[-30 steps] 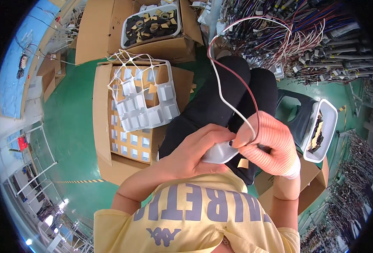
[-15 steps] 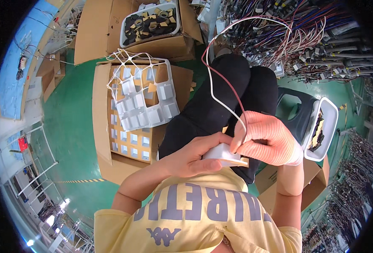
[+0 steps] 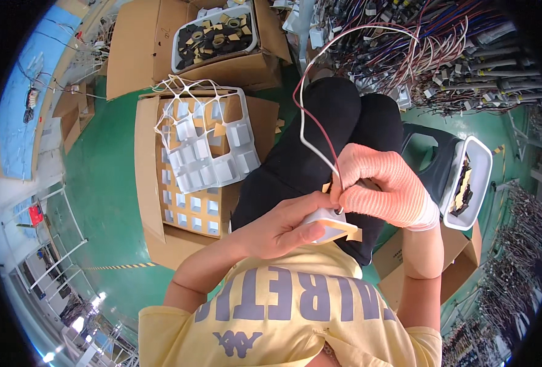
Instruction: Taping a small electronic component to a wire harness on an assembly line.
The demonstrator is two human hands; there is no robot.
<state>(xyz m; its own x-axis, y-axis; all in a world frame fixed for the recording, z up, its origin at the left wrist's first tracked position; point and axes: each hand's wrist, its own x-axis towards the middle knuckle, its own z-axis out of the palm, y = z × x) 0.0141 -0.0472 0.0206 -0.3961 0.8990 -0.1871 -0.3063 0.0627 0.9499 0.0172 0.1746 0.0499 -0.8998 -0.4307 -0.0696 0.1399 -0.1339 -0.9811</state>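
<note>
My bare left hand (image 3: 283, 226) is closed on a small white plastic cup-shaped piece (image 3: 327, 221), thumb on its near side. A tan tab (image 3: 355, 234) sticks out at the piece's right edge. My right hand (image 3: 390, 189), in an orange ribbed glove, pinches a red wire (image 3: 315, 121) and a white wire (image 3: 303, 119) right beside the piece. A small dark spot shows under the gloved fingertips; the wire ends are hidden. Both wires loop up from the fingers toward the wire bundles at the far right.
A cardboard box (image 3: 148, 153) at left holds white cups in a grid, with a white moulded tray (image 3: 241, 133) and foam netting (image 3: 174, 92) on top. Behind is a basin (image 3: 176, 52) of black and tan pieces. Wire bundles (image 3: 467, 79), a dark stool (image 3: 439, 162) and a white bin (image 3: 482, 171) lie right.
My right hand has shifted a little left and up with the wires. The white piece has tilted, and the tan tab shows more at its edge.
</note>
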